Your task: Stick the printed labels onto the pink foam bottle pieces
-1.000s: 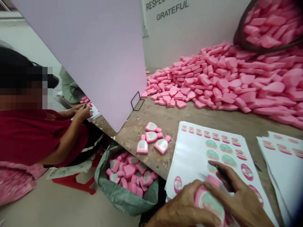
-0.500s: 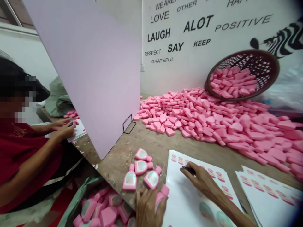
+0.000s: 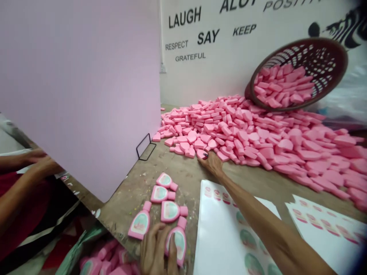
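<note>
One pink, bottle-shaped piece with a green label (image 3: 179, 244) lies on the brown table (image 3: 126, 208) under the left hand (image 3: 157, 248), whose grip is unclear, while the right hand (image 3: 213, 164), holding a slim dark tool (image 3: 205, 155), should pinch one plain pink piece (image 3: 201, 153) squarely at the pile's edge.

matt pink pieces (image 3: 252, 135), smooth paper sheets (image 3: 215, 236)
the pieces look foam-like, their labels (image 3: 170, 210) faintly glossy; the counter (image 3: 177, 168) looks like rough, flecked wood, the basket (image 3: 334, 63) plastic, the bracket (image 3: 150, 143) metal wire, the divider (image 3: 86, 76) smooth.
</note>
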### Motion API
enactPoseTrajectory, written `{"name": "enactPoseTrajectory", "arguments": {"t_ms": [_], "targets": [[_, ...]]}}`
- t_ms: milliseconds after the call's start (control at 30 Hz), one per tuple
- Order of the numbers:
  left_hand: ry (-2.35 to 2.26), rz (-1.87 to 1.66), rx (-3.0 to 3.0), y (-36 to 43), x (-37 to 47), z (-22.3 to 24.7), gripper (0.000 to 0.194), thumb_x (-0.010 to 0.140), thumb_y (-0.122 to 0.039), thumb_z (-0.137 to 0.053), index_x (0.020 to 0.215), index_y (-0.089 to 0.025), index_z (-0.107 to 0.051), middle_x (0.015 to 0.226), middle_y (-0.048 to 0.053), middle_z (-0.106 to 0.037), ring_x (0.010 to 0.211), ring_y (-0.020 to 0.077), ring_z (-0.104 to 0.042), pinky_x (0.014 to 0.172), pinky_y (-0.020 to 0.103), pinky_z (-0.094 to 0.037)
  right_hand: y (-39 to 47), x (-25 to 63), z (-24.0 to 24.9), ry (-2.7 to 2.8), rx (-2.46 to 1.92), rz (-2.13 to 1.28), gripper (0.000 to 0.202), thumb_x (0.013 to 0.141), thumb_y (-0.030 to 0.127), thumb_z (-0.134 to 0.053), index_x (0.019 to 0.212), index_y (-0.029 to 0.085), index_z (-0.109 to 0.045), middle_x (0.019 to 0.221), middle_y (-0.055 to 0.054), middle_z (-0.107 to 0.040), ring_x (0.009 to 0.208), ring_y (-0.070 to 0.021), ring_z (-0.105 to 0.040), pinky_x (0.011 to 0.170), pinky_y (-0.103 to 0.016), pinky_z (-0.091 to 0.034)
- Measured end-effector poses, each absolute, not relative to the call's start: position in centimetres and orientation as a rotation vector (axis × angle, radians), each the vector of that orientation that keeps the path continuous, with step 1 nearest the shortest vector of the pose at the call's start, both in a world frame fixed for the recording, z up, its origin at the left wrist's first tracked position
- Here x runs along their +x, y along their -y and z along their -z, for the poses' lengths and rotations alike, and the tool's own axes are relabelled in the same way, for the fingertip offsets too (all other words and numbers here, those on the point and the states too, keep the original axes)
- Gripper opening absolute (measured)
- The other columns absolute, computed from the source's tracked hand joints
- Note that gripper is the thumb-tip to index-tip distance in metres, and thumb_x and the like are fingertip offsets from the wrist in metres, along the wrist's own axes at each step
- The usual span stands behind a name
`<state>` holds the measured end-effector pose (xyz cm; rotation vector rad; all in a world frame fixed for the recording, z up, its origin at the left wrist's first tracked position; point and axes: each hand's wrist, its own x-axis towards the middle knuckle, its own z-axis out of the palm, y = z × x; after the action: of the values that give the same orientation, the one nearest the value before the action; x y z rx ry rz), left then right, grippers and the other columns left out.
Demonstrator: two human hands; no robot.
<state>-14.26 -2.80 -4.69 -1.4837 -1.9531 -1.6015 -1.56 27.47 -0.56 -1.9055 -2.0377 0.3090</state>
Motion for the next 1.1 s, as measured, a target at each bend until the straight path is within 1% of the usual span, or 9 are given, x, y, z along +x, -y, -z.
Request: {"name": "enactPoseTrajectory", "arguments": {"t_ms": [167,233,333,433,567,667,767,933,1100], "targets": [[2.379,2.120,-1.634,2.9,-12.1,0.2,0.014,0.085,-0.028,-0.057,0.092,-0.022,-0.068,0.096,0.007,-0.067,0.095,0.0233,-0.062,0.085,0.033,-0.048,-20.2,2.9,-1.0,2.077,-1.895,-0.429,0.054,0.077,0.064,-0.052,0.102,0.017,-0.058,0.102,-0.011,-0.068,0.095,-0.0245,-0.062,0.076,-0.030,-0.043],[2.620,2.384,-1.693,2.4,-10.6,-0.6,0.025,0.085,-0.037,-0.057,0.101,-0.021,-0.066,0.103,0.008,-0.067,0.097,0.0231,-0.061,0.085,0.033,-0.048,-14.3,5.1,-1.5,2.088,-1.863,-0.509,0.053,0.071,0.064,-0.059,0.102,0.021,-0.057,0.099,-0.006,-0.069,0.089,-0.0219,-0.063,0.073,-0.028,-0.044],[2.768,2.698,-1.769,2.2,-7.4,-1.1,0.041,0.084,-0.043,-0.058,0.119,-0.021,-0.057,0.120,0.008,-0.061,0.109,0.0227,-0.058,0.091,0.031,-0.046,-4.6,7.1,-1.9,2.006,-1.672,-0.748,0.046,0.072,0.056,-0.063,0.101,0.022,-0.056,0.096,-0.005,-0.068,0.081,-0.0198,-0.064,0.070,-0.029,-0.047],[2.915,2.517,-1.909,3.1,-4.3,-1.5,0.036,0.083,-0.042,-0.060,0.111,-0.020,-0.059,0.106,0.007,-0.066,0.102,0.0219,-0.060,0.087,0.029,-0.047,2.4,8.4,-1.9,1.878,-1.601,-0.882,0.030,0.075,0.042,-0.064,0.097,0.022,-0.057,0.090,-0.003,-0.067,0.079,-0.0183,-0.063,0.072,-0.030,-0.048],[2.975,2.448,-1.886,3.9,-2.9,-1.4,0.031,0.082,-0.043,-0.060,0.098,-0.017,-0.060,0.084,0.004,-0.067,0.077,0.0182,-0.065,0.074,0.027,-0.052,4.4,12.1,-1.5,1.846,-1.506,-1.023,0.035,0.080,0.038,-0.061,0.110,0.024,-0.053,0.104,-0.004,-0.065,0.092,-0.0190,-0.062,0.078,-0.029,-0.048],[3.002,2.422,-1.940,3.3,-3.1,-1.0,0.033,0.083,-0.046,-0.058,0.096,-0.016,-0.056,0.079,0.003,-0.066,0.062,0.0156,-0.065,0.061,0.027,-0.054,2.7,14.9,-0.4,1.776,-1.707,-0.791,0.023,0.092,0.039,-0.041,0.101,0.022,-0.052,0.092,-0.003,-0.064,0.080,-0.0180,-0.061,0.069,-0.030,-0.046],[3.040,2.329,-2.079,2.6,-2.7,-0.5,0.037,0.080,-0.049,-0.061,0.092,-0.015,-0.056,0.065,0.001,-0.062,0.052,0.0149,-0.063,0.050,0.024,-0.052,0.8,16.0,1.3,1.884,-1.748,-0.430,0.019,0.092,0.035,-0.042,0.088,0.020,-0.053,0.082,-0.004,-0.063,0.073,-0.0186,-0.057,0.069,-0.032,-0.041],[3.000,2.308,-2.200,2.2,-1.6,0.5,0.039,0.082,-0.049,-0.057,0.099,-0.014,-0.054,0.058,0.000,-0.062,0.058,0.0192,-0.068,0.056,0.027,-0.055,0.0,15.4,3.4,2.045,-1.583,-0.136,0.015,0.091,0.029,-0.047,0.084,0.019,-0.056,0.080,-0.004,-0.063,0.075,-0.0183,-0.055,0.071,-0.033,-0.036],[2.992,2.321,-2.260,2.1,-1.5,1.2,0.039,0.085,-0.049,-0.054,0.103,-0.015,-0.052,0.066,0.004,-0.066,0.066,0.0221,-0.071,0.060,0.029,-0.057,0.2,15.1,3.9,2.084,-1.547,-0.108,0.018,0.092,0.026,-0.046,0.078,0.019,-0.055,0.075,-0.004,-0.061,0.073,-0.0177,-0.054,0.071,-0.032,-0.035]]}}
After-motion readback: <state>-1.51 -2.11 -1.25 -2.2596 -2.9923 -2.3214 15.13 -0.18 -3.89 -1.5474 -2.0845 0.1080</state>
